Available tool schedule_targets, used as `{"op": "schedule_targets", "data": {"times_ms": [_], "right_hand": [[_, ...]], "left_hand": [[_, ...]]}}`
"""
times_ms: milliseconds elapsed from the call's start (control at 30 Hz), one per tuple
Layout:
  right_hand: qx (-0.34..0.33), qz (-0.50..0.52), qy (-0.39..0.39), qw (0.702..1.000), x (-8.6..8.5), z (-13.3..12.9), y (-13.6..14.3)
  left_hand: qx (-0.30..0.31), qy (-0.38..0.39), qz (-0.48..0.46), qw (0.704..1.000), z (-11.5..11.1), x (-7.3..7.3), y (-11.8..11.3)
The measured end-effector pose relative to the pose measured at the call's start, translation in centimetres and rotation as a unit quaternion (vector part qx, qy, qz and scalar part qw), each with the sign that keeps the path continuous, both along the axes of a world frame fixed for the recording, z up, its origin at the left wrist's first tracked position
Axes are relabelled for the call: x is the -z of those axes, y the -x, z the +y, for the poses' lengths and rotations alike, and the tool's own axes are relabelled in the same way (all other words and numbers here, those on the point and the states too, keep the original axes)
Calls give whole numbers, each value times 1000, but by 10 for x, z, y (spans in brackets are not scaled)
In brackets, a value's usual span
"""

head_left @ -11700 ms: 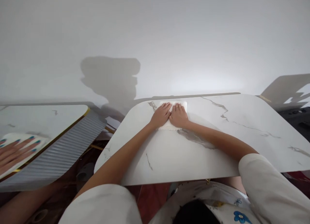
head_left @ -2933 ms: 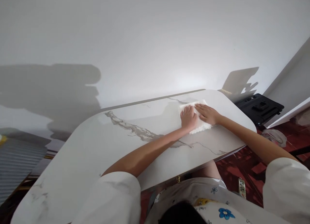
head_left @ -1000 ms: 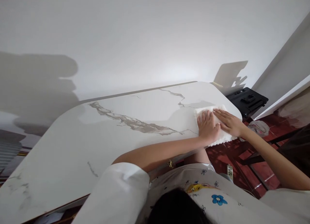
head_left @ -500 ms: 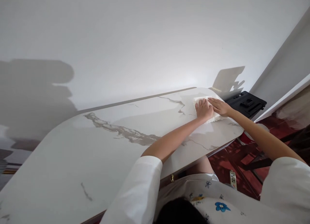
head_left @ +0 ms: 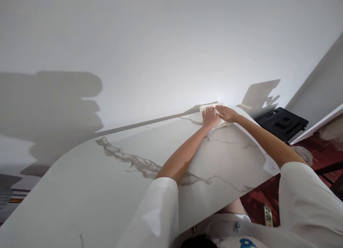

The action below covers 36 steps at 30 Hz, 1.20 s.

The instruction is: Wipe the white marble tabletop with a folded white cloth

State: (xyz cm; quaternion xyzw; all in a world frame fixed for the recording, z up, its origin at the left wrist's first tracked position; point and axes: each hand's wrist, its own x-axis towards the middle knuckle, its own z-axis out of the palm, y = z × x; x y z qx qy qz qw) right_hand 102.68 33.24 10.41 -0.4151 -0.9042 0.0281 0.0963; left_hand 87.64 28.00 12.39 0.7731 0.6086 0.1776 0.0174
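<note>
A white cloth lies on the white marble-patterned table, at its far edge near the wall. On the cloth's left part rests my left hand, pressed down with the fingers spread a little. My right hand lies flat beside it, its fingertips touching or nearly touching my left hand. Both palms are on top of the cloth, which shows around them at the back and along the front.
A white wall runs behind the table. Past the table's right end is a black case. A power strip lies on the red floor, and a dark wooden frame stands at the right.
Both hands and the cloth have moved left and back across the table, up to its edge by the wall. The view has shifted slightly.
</note>
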Motion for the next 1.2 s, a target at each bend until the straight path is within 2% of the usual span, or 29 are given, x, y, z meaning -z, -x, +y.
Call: {"op": "schedule_targets", "data": {"times_ms": [167, 333, 467, 600, 700, 833, 1033, 1200], "right_hand": [[2, 8, 2, 1000, 4, 28, -1], [12, 11, 8, 1000, 7, 41, -27], [38, 19, 1, 999, 11, 42, -59], [67, 26, -10, 997, 16, 28, -90], [82, 29, -15, 996, 16, 7, -105], [99, 21, -8, 995, 12, -34, -123], [121, 29, -14, 992, 5, -116, -152], [146, 9, -42, 988, -2, -185, -161]], "left_hand": [[-8, -3, 17, 1000, 23, 2, -3], [-8, 10, 13, 1000, 36, 4, -28], [23, 10, 3, 1000, 41, 5, -56], [58, 4, -11, 998, 34, 7, -80], [81, 7, -16, 997, 20, 7, -93], [98, -1, -19, 995, -12, 6, -109], [140, 8, -21, 990, -75, 1, -133], [176, 4, -24, 984, -129, -5, -141]]}}
